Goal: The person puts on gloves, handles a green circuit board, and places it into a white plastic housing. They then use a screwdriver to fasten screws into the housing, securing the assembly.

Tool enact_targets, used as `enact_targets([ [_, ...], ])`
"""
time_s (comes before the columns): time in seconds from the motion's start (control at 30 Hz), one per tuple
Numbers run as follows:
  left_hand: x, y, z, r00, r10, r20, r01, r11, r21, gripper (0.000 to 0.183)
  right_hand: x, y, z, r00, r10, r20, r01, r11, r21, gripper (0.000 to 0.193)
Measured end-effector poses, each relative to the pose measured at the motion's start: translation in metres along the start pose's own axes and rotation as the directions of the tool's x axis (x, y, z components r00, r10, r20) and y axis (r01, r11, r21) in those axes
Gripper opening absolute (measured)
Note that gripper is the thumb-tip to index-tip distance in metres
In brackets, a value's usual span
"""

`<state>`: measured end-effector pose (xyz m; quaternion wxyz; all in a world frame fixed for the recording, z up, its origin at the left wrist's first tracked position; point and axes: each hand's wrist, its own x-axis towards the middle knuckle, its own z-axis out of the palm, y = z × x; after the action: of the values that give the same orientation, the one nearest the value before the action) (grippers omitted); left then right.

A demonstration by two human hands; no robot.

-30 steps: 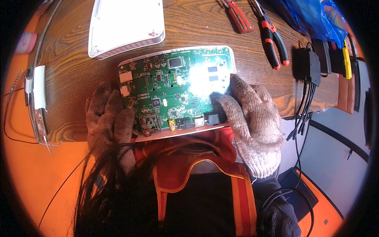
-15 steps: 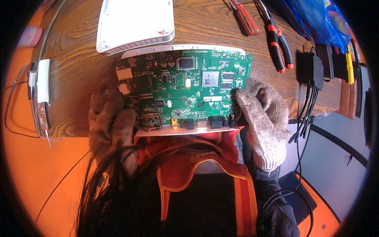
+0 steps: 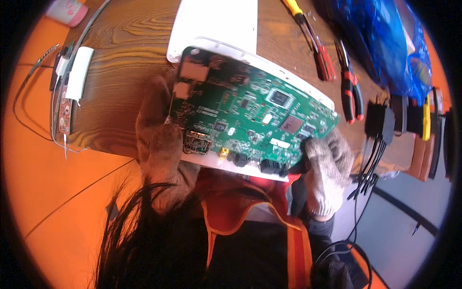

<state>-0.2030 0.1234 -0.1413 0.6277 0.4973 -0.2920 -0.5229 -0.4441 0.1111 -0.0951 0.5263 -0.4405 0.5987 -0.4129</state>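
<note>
Your left hand (image 3: 160, 127) and right hand (image 3: 329, 161), visible fingers bent, are gripping one green circuit board (image 3: 245, 118) with one white casing (image 3: 288, 77) beneath.

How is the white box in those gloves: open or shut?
Open: the green circuit board shows uncovered on its white casing, held between the left hand and right hand. Whether it's fastened down, I cannot tell.

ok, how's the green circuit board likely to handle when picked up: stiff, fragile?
Probably stiff: the green circuit board looks flat between the left hand and right hand. Likely fragile: chips and connectors sit exposed on its face. Those raised connectors might also snag knit gloves.
</note>
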Motion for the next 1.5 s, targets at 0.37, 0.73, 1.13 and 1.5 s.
enact_targets([
  [0.37,-0.022,-0.006,0.039,0.950,-0.280,0.137,0.311,0.817,-0.485,0.042,-0.008,0.016,0.013,0.914,-0.352,-0.204,0.333,0.935,-0.122,0.017],
  [0.73,-0.025,-0.011,0.044,0.944,-0.279,0.174,0.327,0.751,-0.573,0.042,0.008,-0.022,0.019,0.664,-0.748,0.016,0.594,0.514,-0.619,0.037],
  [1.13,-0.024,-0.012,0.047,0.940,-0.296,0.170,0.337,0.718,-0.609,0.042,0.015,-0.025,0.030,0.704,-0.696,0.144,0.633,0.522,-0.572,0.035],
  [1.5,-0.018,-0.002,0.056,0.892,-0.439,0.111,0.397,0.640,-0.658,0.042,0.011,-0.028,0.036,0.969,-0.223,-0.111,0.226,0.974,0.019,0.036],
])
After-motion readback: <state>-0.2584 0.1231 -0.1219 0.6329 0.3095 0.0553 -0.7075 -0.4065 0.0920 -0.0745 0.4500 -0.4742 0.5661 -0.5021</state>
